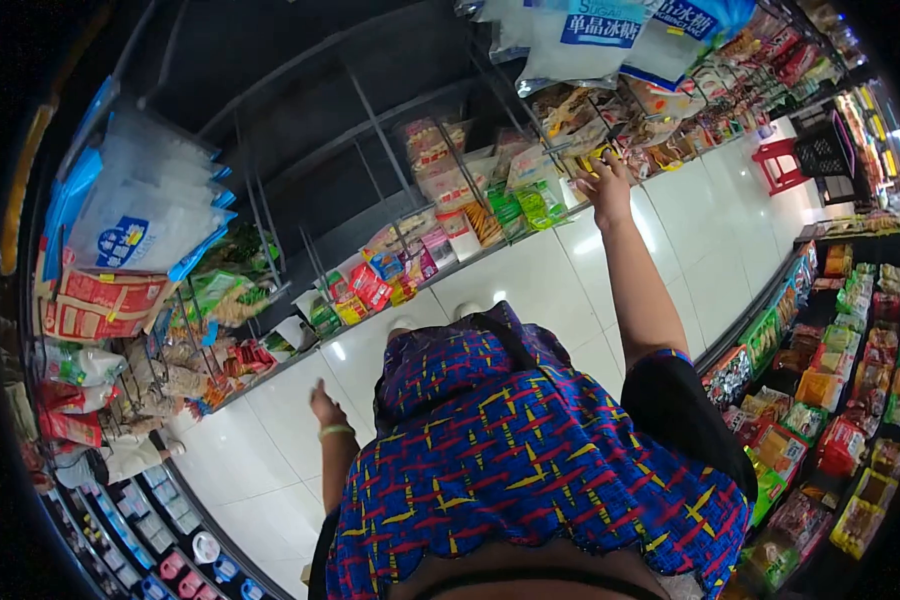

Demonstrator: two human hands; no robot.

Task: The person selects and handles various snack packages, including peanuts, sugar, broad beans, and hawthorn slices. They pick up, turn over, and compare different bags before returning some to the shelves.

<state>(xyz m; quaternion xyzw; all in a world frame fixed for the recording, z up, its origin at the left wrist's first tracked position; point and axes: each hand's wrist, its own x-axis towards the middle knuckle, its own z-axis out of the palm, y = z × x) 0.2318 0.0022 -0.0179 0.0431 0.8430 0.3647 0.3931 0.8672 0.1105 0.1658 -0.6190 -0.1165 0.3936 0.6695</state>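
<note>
My right hand (607,185) reaches out to the rack, fingers spread in front of the hanging food packets, close to a yellow price tag. It holds nothing that shows. Green packets (540,205) and bags of dried food (570,112) lie around it on the shelf and hooks. Large clear bags of rock sugar (575,45) with blue labels hang above. My left hand (327,408), with a band at its wrist, hangs low over the floor beside my body, its fingers loosely apart and nothing in them.
Metal hooks (373,110) stick out from the dark rack. More clear bags (140,200) with blue labels hang at the left. Shelves of packaged snacks (820,388) line the right side. A red stool (778,165) and a black basket (827,150) stand down the tiled aisle.
</note>
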